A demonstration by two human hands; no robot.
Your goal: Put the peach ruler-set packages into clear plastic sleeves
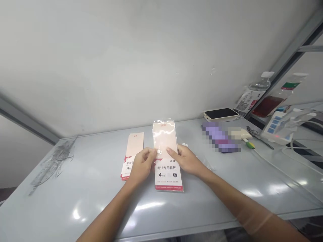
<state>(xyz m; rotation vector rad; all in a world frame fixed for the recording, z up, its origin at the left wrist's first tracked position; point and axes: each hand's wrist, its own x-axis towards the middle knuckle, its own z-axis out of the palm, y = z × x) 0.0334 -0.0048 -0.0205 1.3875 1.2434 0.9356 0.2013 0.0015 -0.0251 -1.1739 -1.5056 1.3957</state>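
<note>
A pale pink packet in a clear plastic sleeve (165, 137) lies lengthwise on the grey table (88, 188), with a white and red printed label at its near end. My left hand (142, 164) grips its left edge with fingers curled. My right hand (185, 158) holds the right edge, index finger stretched across the sleeve toward a small white round sticker (158, 152) at its middle. A stack of similar pink cards (132, 153) lies just left of my left hand.
At the back right lie a phone (221, 114), a blurred purple item (222, 139), scissors (257, 136), a power strip (277, 127) with cables, and two bottles (252, 95). Small white stickers (185, 145) sit behind my right hand. A pile of thin clear scraps (54, 159) lies at far left.
</note>
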